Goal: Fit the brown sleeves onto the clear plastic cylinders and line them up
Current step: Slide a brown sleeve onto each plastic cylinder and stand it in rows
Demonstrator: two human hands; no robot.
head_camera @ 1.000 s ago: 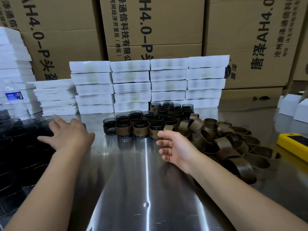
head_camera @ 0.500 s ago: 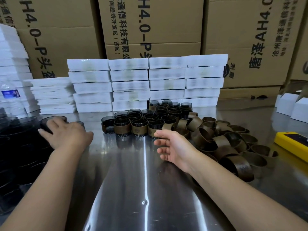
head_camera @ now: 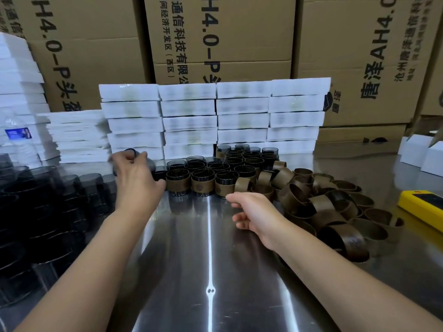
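Each finished piece is a short, smoky see-through tub w/ a brown leather-look band round its body and a small round stamp on the front. The sleeved cylinders (head_camera: 202, 185) stand upright in tight rows at the centre-back of the steel table (head_camera: 211, 271), just in front of the white boxes (head_camera: 215, 121). Front row: 3 in plain sight, a 4th half hidden behind the L hand (head_camera: 135, 178). There are approx. 20 in the block, but the back ones overlap, so no exact count. L hand is up over the block's left end, fingers curled round one bare clear cylinder (head_camera: 149, 164), which is blurred. R hand (head_camera: 254, 212) hovers low over the steel, fingers loosely bent, holding nothing, just beside the loose brown sleeves (head_camera: 321, 207). These lie in a tangled heap on the right, well over 20, some on edge, some flat. Bare cylinders (head_camera: 38, 202) sit in dark stacks far left, too many to count. White boxes: 4 stacks of 5. Also 1 yellow device (head_camera: 422, 204) at the right edge and 1 water bottle (head_camera: 21, 144) at left.
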